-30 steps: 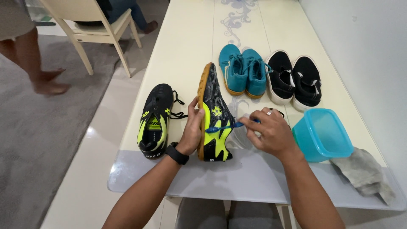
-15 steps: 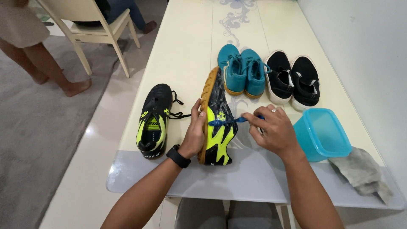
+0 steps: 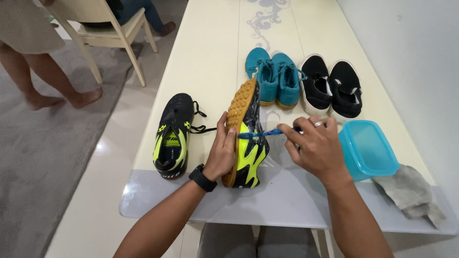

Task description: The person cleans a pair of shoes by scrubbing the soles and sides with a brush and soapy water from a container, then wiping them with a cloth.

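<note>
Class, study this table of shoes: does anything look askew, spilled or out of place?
One black-and-yellow shoe stands tipped on its side, sole outward, propped by the left hand, while its mate lies flat. A crumpled grey cloth sits at the table's edge. Nothing looks spilled.

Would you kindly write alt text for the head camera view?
A left hand props a black-and-yellow shoe on its side while the right hand holds a blue toothbrush against it, with its mate alongside on a cream table.
</note>
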